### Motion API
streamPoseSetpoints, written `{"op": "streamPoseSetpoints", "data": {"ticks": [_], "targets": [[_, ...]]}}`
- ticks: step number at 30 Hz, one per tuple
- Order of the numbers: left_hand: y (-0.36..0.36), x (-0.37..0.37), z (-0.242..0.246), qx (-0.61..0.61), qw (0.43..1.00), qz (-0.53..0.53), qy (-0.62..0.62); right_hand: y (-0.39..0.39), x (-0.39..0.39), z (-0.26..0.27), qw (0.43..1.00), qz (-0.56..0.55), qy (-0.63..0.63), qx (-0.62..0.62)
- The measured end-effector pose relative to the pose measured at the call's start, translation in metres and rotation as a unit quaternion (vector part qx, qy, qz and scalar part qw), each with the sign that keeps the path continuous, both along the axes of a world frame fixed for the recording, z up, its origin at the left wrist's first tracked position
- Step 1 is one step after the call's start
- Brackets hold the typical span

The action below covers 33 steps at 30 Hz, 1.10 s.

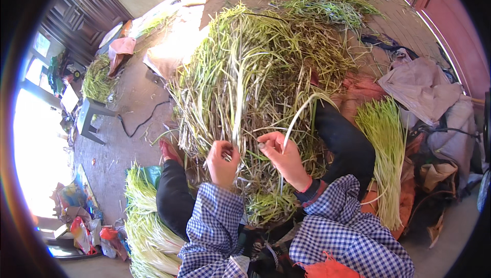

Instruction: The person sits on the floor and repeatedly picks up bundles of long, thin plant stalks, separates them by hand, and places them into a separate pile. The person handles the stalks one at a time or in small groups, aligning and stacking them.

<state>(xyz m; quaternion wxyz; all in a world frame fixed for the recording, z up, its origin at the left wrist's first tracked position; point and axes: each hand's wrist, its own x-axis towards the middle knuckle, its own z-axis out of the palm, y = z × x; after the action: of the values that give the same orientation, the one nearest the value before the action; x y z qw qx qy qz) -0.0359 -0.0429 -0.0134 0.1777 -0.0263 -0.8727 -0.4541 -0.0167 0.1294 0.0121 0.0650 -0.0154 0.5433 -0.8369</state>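
My left hand (223, 163) is curled, with its fingertips against long pale stalks of a green leafy crop at the near edge of a big heap (245, 67). To the right, my right hand (284, 157) has a single long whitish stalk (298, 115) in it; the stalk arches up and bends over at its leafy tip. Thumb and index finger of that hand are close together, with a small greyish bit between them. Tidy pale-green stalks lie in a bundle (385, 155) on the right and in another pile (147, 220) beside my left leg.
A small grey stool (92, 118) stands on the left, near a black cord (140, 122) on the floor. Loose greens (326, 7) lie behind the heap. Crumpled sacks and cloth (425, 86) are at the right. Plastic bags (82, 234) lie at the lower left.
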Motion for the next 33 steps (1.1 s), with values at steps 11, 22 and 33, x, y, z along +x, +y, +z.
{"op": "streamPoseSetpoints", "data": {"ticks": [11,22,33], "targets": [[0.035,0.042,0.009,0.01,0.979,-0.184,-0.086,0.015,0.008,-0.037,0.998,-0.012,-0.024,0.049],[0.02,0.011,-0.002,0.21,0.89,-0.244,-0.324,0.018,0.02,-0.036,0.999,-0.02,0.035,-0.018],[0.006,0.0,-0.03,-0.325,0.918,-0.079,-0.212,0.049,0.052,0.0,0.983,-0.164,0.053,-0.063]]}}
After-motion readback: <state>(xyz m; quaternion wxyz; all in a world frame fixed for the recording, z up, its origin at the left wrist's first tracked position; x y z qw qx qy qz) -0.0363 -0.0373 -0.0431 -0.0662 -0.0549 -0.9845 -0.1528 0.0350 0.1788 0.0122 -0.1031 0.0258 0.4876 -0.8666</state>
